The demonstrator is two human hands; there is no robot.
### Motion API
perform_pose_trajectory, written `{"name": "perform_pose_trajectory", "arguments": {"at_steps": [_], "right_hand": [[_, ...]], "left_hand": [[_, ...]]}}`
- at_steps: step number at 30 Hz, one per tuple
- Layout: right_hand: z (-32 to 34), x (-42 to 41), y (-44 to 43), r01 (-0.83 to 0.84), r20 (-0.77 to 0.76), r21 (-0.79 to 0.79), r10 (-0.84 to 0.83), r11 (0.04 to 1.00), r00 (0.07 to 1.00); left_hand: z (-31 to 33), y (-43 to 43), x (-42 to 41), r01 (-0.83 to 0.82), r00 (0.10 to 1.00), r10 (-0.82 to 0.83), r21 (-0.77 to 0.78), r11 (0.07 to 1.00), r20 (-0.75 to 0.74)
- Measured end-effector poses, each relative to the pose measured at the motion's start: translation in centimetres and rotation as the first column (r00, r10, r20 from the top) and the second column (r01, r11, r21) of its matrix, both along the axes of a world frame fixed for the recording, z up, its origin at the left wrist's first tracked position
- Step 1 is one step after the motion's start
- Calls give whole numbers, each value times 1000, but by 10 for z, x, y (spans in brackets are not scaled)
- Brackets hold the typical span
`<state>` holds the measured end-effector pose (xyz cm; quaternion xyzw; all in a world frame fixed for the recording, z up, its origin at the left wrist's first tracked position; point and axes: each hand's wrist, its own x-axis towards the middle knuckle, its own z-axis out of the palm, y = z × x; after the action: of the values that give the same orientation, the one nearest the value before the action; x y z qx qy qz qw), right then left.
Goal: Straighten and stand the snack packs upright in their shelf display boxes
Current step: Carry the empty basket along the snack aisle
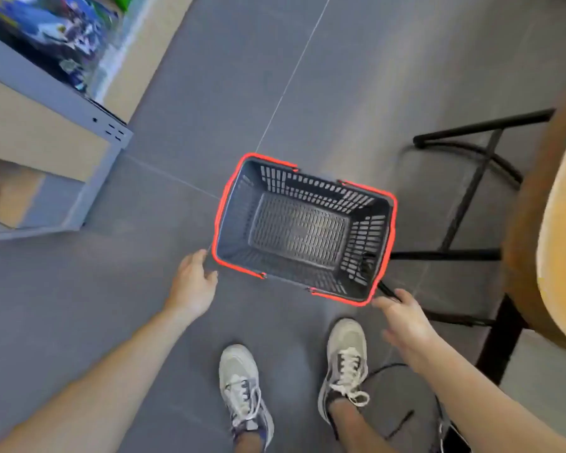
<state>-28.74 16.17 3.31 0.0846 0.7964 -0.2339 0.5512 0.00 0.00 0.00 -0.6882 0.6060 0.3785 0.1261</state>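
Only dimly are the snack packs (56,37) made out: a blurred, colourful mass on the grey shelf (46,93) at the upper left, well apart from both hands. Whether they stand or lie cannot be told, and no display box is distinguished. Such packs are judged to be light, soft and crinkly, slippery in their film and easily crushed. They would best be pinched gently at the top seam or taken by the two side edges and set on their bases.

Nearer, an empty dark basket (234,220) with a red rim is seen above the grey tiled floor (340,76). Its black handle (386,289) at the near right corner is gripped by the right hand (402,317). The left hand (193,282) is held at the near left corner with fingers bent; whether the rim is touched cannot be told. Two pale shoes (242,387) are seen below, and a black metal frame (471,191) under a wooden top stands to the right.
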Motion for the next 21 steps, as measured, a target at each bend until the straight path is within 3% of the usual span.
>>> {"name": "perform_pose_trajectory", "arguments": {"at_steps": [4, 6, 10, 15, 21], "right_hand": [[-71, -7, -5, 154, 80, 1, -153, 988, 985], [-90, -5, -5, 136, 101, -17, -134, 991, 986], [-93, -10, -11, 203, 45, -69, -200, 977, 979], [-19, -6, -26, 199, -21, -160, -205, 967, 979], [147, -22, -87, 126, -126, -332, -176, 935, 976]], "left_hand": [[-71, -23, -13, -295, 947, 305, 102, 950, -103], [-95, -20, -21, -382, 901, 401, 135, 914, -164], [-87, -17, -29, -306, 952, 306, -134, 943, -20], [19, -19, -19, -338, 938, 346, -209, 918, 3], [202, -63, -24, -336, 941, 328, -343, 877, -84]]}}
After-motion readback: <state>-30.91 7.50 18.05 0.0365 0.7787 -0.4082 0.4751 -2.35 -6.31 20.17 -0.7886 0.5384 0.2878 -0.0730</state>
